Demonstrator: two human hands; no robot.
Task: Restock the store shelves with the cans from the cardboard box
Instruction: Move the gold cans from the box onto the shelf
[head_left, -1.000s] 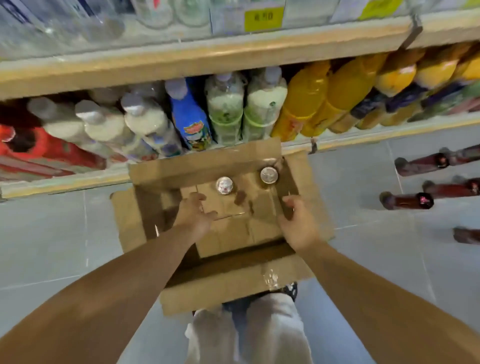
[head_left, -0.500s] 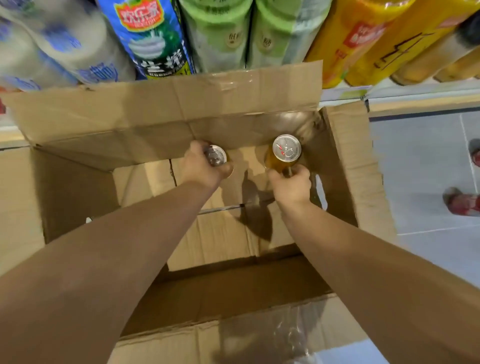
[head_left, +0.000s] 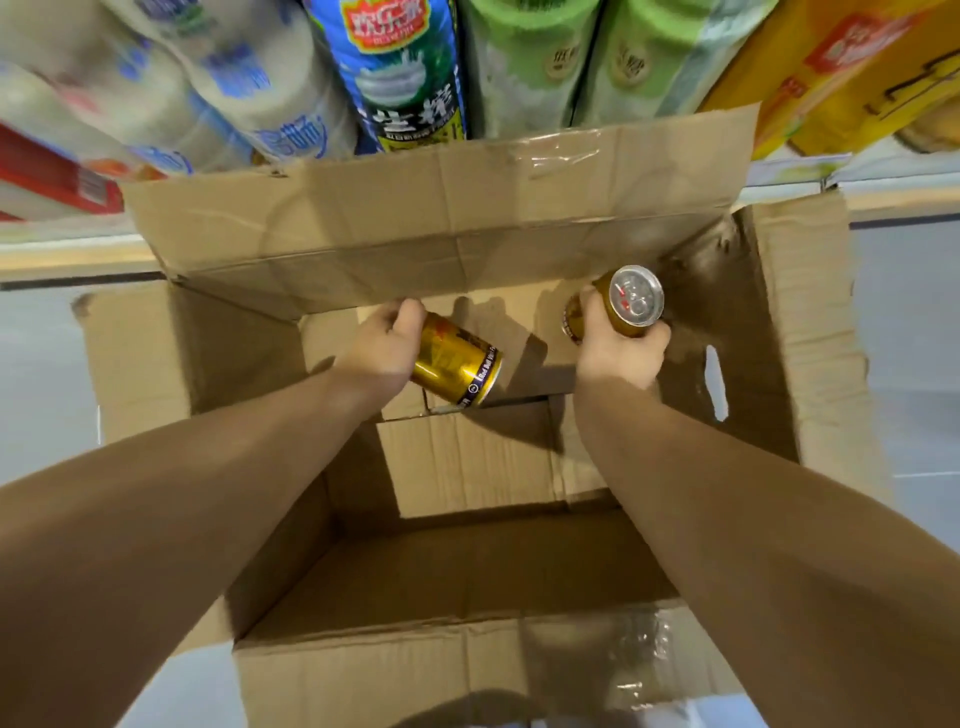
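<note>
A store aisle with a grey tiled floor (head_left: 41, 374): both hands reach into an open cardboard box (head_left: 769, 332) and each grips a gold can.

The box stands on the floor against the bottom shelf (head_left: 67, 254), its flaps folded outward, the far flap leaning up against the bottles. On that shelf stand white bottles (head_left: 218, 88) with blue print, a blue-labelled bottle (head_left: 400, 67), pale green bottles (head_left: 524, 62) and yellow bottles (head_left: 831, 78) at the right. The left hand (head_left: 382, 348) is closed around one gold can (head_left: 457, 366), tilted on its side with its base toward the camera, above the box bottom. The right hand (head_left: 618, 348) is wrapped around a second gold can (head_left: 631, 304), near the box's far right corner, its silver lid with pull tab facing up toward the camera.
</note>
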